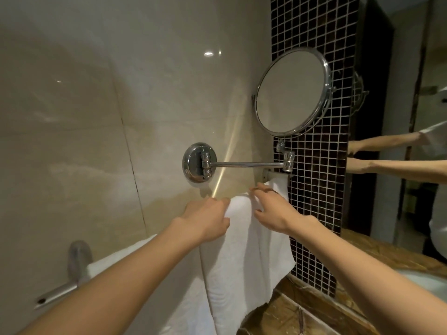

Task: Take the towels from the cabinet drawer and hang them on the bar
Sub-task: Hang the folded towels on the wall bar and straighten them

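Left hand (205, 218) and right hand (271, 209) both pinch the white towel (242, 250) draped over the bar (275, 175)

Towel (244, 250): white cloth, matt, with a soft, faintly textured pile.
Bar (56, 292): polished metal, glossy, on a shiny metal bracket.
Round mirror (291, 91): smooth glass in a chromed, mirror-bright rim.
Mirror arm (246, 164): chromed metal, smooth and reflective, as is its round wall plate.
Wall tiles (96, 117): beige, marble-like, glossy, with light glinting off them.
Mosaic strip (314, 32): small dark glossy tiles with pale matt grout.
Tabletop (377, 250): brown veined stone, polished.
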